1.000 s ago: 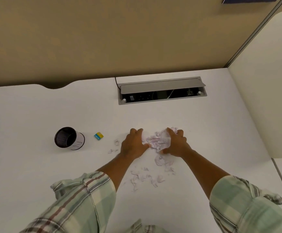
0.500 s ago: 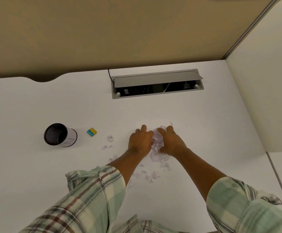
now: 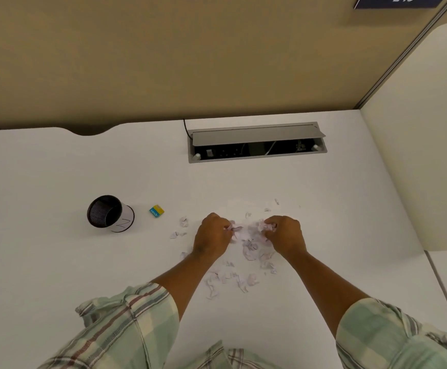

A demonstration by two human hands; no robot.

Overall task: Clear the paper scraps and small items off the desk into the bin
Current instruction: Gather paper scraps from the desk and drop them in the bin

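Note:
Torn white paper scraps lie scattered on the white desk in the middle of the view. My left hand is closed on a few scraps at the pile's left side. My right hand is closed on a crumpled scrap at the pile's right side. More scraps lie between my forearms, and a few sit to the left. A small black mesh bin wrapped in white paper lies tipped on its side at the left. A small yellow and blue item sits beside the bin.
An open grey cable tray is set into the desk behind the pile. Beige partition walls close the back and the right side. The desk's back edge has a curved notch at the far left.
My hands were pressed together around a bunch of scraps; now they have moved apart, each closed on scraps, with the pile spread between them. The camera view has tilted up a little.

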